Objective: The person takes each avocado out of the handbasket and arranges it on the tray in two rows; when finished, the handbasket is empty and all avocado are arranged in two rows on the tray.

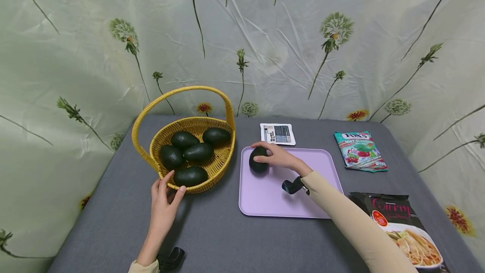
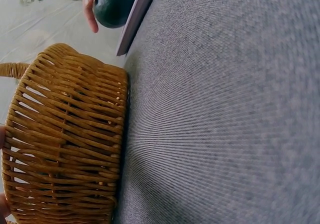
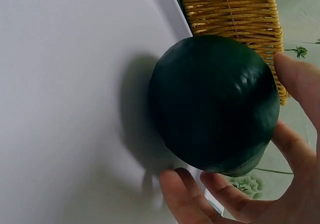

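Observation:
In the head view, my right hand [image 1: 278,156] grips a dark green avocado [image 1: 258,164] over the left part of a lilac tray [image 1: 288,197]. Its fingers and thumb curve round the fruit in the right wrist view, where the avocado [image 3: 215,104] casts a shadow on the tray; whether it touches the tray is hard to tell. My left hand [image 1: 163,201] holds the near rim of a yellow wicker basket [image 1: 223,167] by thumb and fingers. Inside the basket lie several avocados [image 1: 198,153]. The basket's side [image 2: 65,139] fills the left of the left wrist view.
Behind the tray lies a white printed packet [image 1: 278,134]. A green candy bag [image 1: 360,151] lies to the tray's right, and a black curry noodle pack [image 1: 401,231] is nearer, beside my right forearm. The basket's tall handle [image 1: 182,90] arches above it. Grey cloth [image 1: 212,239] covers the table.

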The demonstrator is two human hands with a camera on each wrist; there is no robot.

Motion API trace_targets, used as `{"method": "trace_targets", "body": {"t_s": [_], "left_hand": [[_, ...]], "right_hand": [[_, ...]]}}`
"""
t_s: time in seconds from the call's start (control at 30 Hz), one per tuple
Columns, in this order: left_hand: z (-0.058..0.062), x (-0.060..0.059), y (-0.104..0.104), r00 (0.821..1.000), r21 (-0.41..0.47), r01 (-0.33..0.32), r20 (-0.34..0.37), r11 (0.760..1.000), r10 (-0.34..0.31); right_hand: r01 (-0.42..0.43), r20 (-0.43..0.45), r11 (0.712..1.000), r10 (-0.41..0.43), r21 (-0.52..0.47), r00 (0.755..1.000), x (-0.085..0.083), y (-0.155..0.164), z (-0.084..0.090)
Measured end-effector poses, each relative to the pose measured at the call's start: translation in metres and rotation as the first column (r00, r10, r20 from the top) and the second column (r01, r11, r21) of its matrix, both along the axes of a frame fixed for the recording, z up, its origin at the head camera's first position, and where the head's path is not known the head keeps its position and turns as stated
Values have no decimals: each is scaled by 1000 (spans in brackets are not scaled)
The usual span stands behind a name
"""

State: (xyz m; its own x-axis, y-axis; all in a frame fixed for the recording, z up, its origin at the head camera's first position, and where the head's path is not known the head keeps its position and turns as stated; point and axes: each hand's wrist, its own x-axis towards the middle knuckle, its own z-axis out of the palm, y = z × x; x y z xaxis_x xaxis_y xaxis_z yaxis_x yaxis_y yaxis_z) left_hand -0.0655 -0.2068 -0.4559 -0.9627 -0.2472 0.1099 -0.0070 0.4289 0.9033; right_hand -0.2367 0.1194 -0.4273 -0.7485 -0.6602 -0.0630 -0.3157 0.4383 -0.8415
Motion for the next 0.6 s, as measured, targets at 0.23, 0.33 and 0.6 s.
{"method": "trace_targets", "body": {"t_s": [0.23, 0.33, 0.6], "left_hand": [[0, 0, 0, 1000, -4, -3, -7, 1000, 3], [0, 0, 0, 1000, -5, -4, -5, 1000, 4], [0, -1, 0, 1000, -5, 5, 15, 1000, -4]], "right_hand": [[17, -47, 998, -20, -56, 999, -6, 0, 7], [23, -48, 994, -28, -107, 998, -10, -2, 12], [-29, -116, 976, 4, -215, 993, -14, -33, 27]]}}
